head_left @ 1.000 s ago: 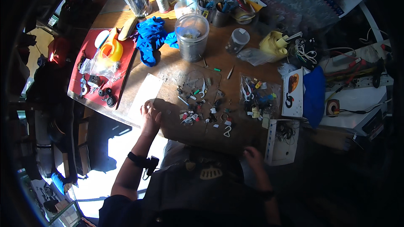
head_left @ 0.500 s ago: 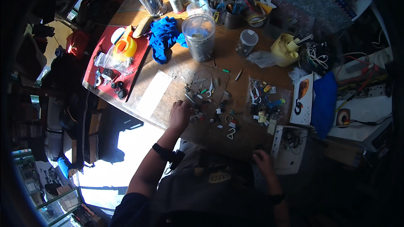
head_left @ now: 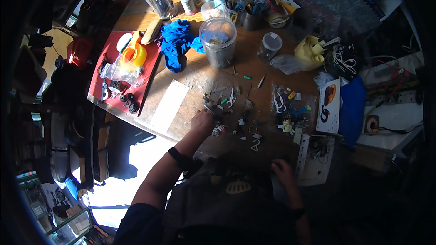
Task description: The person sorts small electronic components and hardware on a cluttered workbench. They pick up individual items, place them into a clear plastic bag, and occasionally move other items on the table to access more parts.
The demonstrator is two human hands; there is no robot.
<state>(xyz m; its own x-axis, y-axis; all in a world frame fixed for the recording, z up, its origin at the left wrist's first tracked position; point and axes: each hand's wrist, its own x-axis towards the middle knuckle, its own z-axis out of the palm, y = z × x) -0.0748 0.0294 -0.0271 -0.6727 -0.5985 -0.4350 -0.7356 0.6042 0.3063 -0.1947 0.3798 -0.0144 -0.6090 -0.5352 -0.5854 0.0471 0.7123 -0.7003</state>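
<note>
My left hand (head_left: 202, 122) reaches down to the left edge of a spread of small loose parts on the wooden table (head_left: 204, 147). Its fingers are bent together at the tips; what they pinch, if anything, is too small to make out. Beside it lie small dark pieces, green bits (head_left: 224, 101), a white hook-shaped piece (head_left: 232, 97), a metal ring (head_left: 253, 129) and a white triangular clip (head_left: 255, 145). My right hand (head_left: 284, 172) stays low at the table's near edge, left of a white open box (head_left: 313, 170). Its fingers are curled in shadow, and their contents are hidden.
A clear plastic bag of small parts (head_left: 293, 109) lies right of the spread. Behind stand a clear tub (head_left: 218, 47) and a lidded jar (head_left: 271, 45). Leftward are a white strip (head_left: 169, 106), a blue cloth (head_left: 175, 41) and a red board (head_left: 102, 86) holding a yellow-orange ring (head_left: 134, 55).
My left hand has shifted slightly right and nearer to me, staying at the small parts. The right hand has hardly moved. The whole view has shifted a little.
</note>
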